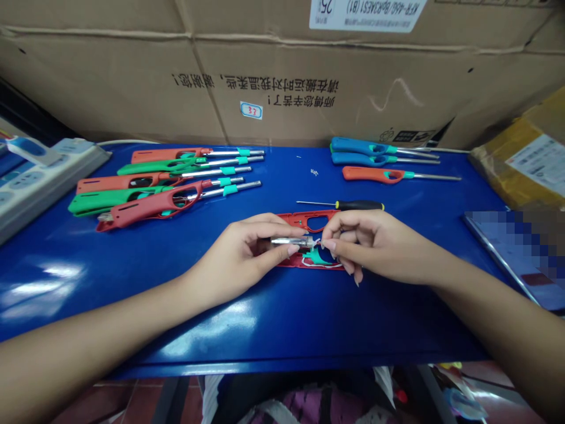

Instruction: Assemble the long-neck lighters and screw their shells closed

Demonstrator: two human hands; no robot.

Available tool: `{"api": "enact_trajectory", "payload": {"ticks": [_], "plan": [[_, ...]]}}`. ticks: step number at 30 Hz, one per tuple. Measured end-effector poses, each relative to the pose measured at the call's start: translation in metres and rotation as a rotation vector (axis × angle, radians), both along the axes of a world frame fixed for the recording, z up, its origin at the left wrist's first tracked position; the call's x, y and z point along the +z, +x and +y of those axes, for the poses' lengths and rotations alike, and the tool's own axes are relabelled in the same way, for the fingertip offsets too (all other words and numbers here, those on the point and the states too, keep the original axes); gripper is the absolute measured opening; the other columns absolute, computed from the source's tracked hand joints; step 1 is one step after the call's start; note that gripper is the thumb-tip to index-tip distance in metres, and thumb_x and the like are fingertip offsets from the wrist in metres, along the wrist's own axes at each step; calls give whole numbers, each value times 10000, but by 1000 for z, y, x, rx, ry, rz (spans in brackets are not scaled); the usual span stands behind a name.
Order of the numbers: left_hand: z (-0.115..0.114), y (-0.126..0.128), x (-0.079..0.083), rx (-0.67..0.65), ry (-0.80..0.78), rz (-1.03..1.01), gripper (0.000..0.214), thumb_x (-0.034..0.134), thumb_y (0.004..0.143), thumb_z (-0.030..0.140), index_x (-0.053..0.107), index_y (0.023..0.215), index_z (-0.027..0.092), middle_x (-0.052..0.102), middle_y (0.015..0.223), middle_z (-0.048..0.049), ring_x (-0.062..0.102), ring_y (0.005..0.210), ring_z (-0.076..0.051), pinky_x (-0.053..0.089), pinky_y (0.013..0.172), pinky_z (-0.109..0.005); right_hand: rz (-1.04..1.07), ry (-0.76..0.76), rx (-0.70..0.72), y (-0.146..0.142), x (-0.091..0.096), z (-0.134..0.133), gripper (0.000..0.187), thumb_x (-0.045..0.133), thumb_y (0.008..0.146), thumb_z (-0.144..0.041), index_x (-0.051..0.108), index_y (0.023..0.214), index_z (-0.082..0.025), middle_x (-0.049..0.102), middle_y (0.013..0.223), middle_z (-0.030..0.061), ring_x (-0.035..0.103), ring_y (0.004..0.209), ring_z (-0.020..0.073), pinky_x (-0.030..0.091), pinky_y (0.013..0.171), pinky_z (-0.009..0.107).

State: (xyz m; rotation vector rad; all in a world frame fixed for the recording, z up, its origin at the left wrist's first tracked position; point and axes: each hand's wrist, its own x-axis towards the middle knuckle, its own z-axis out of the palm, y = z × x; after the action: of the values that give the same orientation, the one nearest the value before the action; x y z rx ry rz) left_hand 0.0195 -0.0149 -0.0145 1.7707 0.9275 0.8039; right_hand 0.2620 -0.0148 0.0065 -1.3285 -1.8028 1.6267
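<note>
My left hand (pixel 245 250) is closed around a small clear lighter fuel tank (pixel 288 241), thumb below and fingers above it. At the tank's right end, my right hand (pixel 377 244) pinches a thin white tube (pixel 316 242) between thumb and forefinger. Beneath both hands lies an opened red lighter casing, its upper half (pixel 289 219) partly covered by my fingers. A green trigger piece (pixel 314 257) and a white wire rest in the lower half. Just beyond the casing is a black and yellow screwdriver (pixel 359 205).
Several red and green stick lighters (pixel 150 203) lie at the left, beside a power strip (pixel 26 176). Two blue lighters (pixel 359 158) and an orange one (pixel 371 174) are at the right. Tiny screws (pixel 313 172) sit mid-table. A cardboard box (pixel 265 59) closes the back; a phone (pixel 498 253) lies right.
</note>
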Motion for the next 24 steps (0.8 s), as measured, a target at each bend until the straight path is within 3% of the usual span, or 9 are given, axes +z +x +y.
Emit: {"api": "enact_trajectory", "payload": {"ticks": [24], "plan": [[0, -1, -2, 3, 4, 5, 231, 701, 907, 160, 781, 1120, 200, 737, 1091, -53, 698, 945, -143, 563, 773, -232, -21, -50, 11, 0, -1, -2, 96, 599, 953, -284, 562, 937, -196, 617, 612, -51, 599, 503, 77, 555, 478, 176]]}}
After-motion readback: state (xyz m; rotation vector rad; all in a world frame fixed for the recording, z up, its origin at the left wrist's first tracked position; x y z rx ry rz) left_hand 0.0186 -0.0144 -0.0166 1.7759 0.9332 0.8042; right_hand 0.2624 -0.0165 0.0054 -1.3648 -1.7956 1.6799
